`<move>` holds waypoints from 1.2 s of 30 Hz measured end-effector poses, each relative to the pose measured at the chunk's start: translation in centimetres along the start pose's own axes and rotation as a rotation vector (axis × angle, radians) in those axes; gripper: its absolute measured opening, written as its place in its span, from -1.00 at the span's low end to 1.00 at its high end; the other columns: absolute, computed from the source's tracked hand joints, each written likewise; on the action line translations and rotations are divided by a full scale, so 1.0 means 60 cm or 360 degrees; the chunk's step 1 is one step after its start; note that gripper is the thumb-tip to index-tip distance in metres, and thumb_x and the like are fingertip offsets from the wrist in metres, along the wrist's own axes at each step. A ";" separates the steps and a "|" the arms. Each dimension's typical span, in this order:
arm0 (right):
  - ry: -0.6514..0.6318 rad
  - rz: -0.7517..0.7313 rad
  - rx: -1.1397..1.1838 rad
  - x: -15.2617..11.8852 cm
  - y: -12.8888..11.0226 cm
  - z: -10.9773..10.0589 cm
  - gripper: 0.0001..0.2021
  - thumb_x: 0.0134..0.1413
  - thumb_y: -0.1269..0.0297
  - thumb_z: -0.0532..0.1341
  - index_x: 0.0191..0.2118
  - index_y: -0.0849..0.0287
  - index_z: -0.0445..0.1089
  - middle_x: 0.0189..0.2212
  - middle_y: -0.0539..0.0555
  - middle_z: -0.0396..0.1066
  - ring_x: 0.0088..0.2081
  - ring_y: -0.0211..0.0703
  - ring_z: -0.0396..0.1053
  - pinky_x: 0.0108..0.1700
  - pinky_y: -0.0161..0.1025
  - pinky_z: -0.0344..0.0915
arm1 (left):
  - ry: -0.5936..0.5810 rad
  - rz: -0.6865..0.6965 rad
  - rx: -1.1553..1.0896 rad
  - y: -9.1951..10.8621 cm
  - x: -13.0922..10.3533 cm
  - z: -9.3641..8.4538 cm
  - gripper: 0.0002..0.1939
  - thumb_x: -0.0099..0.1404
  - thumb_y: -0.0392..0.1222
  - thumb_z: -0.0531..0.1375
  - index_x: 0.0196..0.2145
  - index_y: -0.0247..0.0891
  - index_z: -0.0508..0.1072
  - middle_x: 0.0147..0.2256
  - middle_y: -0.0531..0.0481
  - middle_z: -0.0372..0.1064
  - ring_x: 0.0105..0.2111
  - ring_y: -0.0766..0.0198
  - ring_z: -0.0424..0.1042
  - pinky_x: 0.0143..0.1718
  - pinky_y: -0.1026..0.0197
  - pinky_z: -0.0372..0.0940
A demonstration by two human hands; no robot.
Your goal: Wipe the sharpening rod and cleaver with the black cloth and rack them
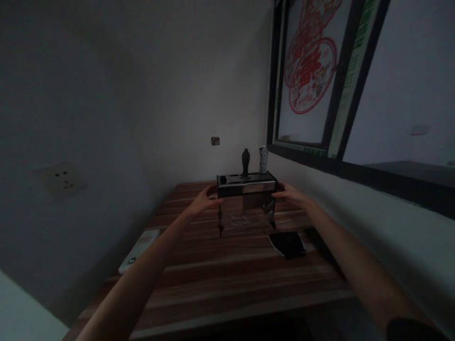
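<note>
Toward the back of the table stands a box with a black and silver top and what looks like a clear front [248, 187]. My left hand [204, 201] is closed around its left upper edge, the thumb at the front corner. On the opposite side my right hand [292, 194] grips the right upper edge, fingers partly hidden behind it. From the top rises a dark bulbous handle [246, 163]. A silvery, crinkled cylinder [263, 160] stands at its right rear. Thin pale lines show through the lower part; the dim light blurs details.
A black flat pouch [287, 244] lies before the box on the striped wooden table [213, 279]. At the left edge is a white power strip or similar device [139, 251]. A dark-framed window or mirror [305, 156] borders the right; a wall socket [62, 180] is left.
</note>
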State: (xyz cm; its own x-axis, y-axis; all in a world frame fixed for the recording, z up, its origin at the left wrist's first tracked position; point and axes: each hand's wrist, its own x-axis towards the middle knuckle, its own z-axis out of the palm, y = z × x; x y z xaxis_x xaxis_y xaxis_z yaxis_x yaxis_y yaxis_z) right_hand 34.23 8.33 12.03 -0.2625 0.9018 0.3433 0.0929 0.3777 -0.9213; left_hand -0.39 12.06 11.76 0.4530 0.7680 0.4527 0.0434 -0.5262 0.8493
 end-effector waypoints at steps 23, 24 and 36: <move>0.0314 0.0166 0.0128 -0.090 0.063 -0.155 -0.58 -0.33 0.35 0.35 -0.19 0.13 0.40 -0.19 0.04 0.44 -0.15 -0.09 0.38 -0.05 -0.17 0.24 | -0.0094 -0.0051 -0.0280 -0.074 0.091 0.180 -0.29 -0.16 -0.18 0.37 -0.03 -0.32 0.27 0.02 -0.23 0.24 0.01 0.08 0.26 0.07 -0.02 0.10; 0.0315 0.0167 0.0137 -0.091 0.066 -0.155 -0.58 -0.33 0.35 0.35 -0.19 0.13 0.39 -0.19 0.04 0.44 -0.15 -0.10 0.38 -0.06 -0.18 0.25 | -0.0092 -0.0054 -0.0277 -0.077 0.091 0.181 -0.29 -0.17 -0.18 0.37 -0.03 -0.32 0.27 0.02 -0.22 0.25 0.01 0.08 0.25 0.07 -0.02 0.09; 0.0397 0.0183 0.0225 -0.090 0.099 -0.160 -0.63 -0.31 0.35 0.32 -0.22 0.11 0.40 -0.23 0.01 0.46 -0.25 -0.16 0.41 -0.15 -0.22 0.31 | -0.0037 -0.0092 -0.0240 -0.083 0.096 0.195 -0.28 -0.18 -0.15 0.37 -0.04 -0.36 0.27 0.03 -0.26 0.23 0.01 0.08 0.26 0.06 0.02 0.11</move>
State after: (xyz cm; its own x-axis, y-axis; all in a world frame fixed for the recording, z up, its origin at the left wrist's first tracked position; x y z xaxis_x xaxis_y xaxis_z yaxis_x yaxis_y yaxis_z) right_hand 45.41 7.73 6.47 -0.0126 0.9672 0.2536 -0.0308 0.2531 -0.9670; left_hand 12.42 14.84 6.96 0.4740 0.7860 0.3969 -0.0635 -0.4191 0.9057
